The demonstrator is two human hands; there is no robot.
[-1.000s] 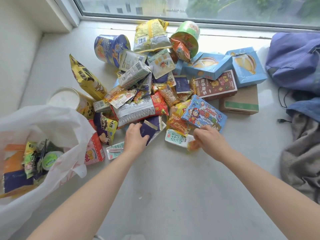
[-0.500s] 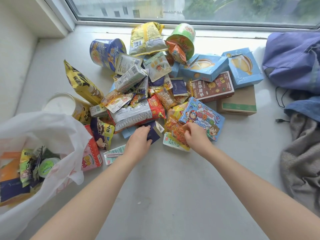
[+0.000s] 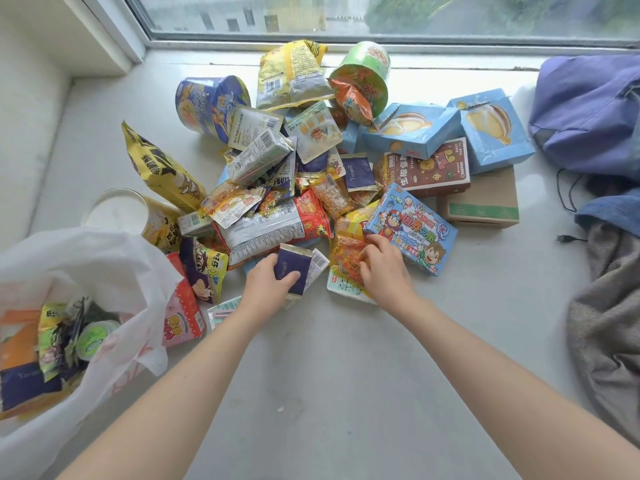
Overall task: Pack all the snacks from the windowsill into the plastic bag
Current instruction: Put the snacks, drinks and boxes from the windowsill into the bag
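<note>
A heap of snacks lies on the grey windowsill (image 3: pixel 329 358). My left hand (image 3: pixel 266 289) grips a small dark blue packet (image 3: pixel 294 268) at the heap's near edge, thumb across its face. My right hand (image 3: pixel 384 268) has its fingers curled on an orange snack packet (image 3: pixel 348 251), beside a blue cartoon box (image 3: pixel 412 223). Under that hand lies a white and green packet (image 3: pixel 341 285). The white plastic bag (image 3: pixel 114 271) stands open at the left, with several snacks inside.
Blue pastry boxes (image 3: pixel 491 129), a brown box (image 3: pixel 485 202), noodle cups (image 3: pixel 211 102) and a yellow chip bag (image 3: pixel 162 171) fill the heap. A purple backpack (image 3: pixel 585 109) and grey cloth (image 3: pixel 609 323) lie at the right. The window frame runs behind.
My left hand has closed round the dark blue packet and lifted its edge. My right hand has moved left from the white and green packet onto the orange packet.
</note>
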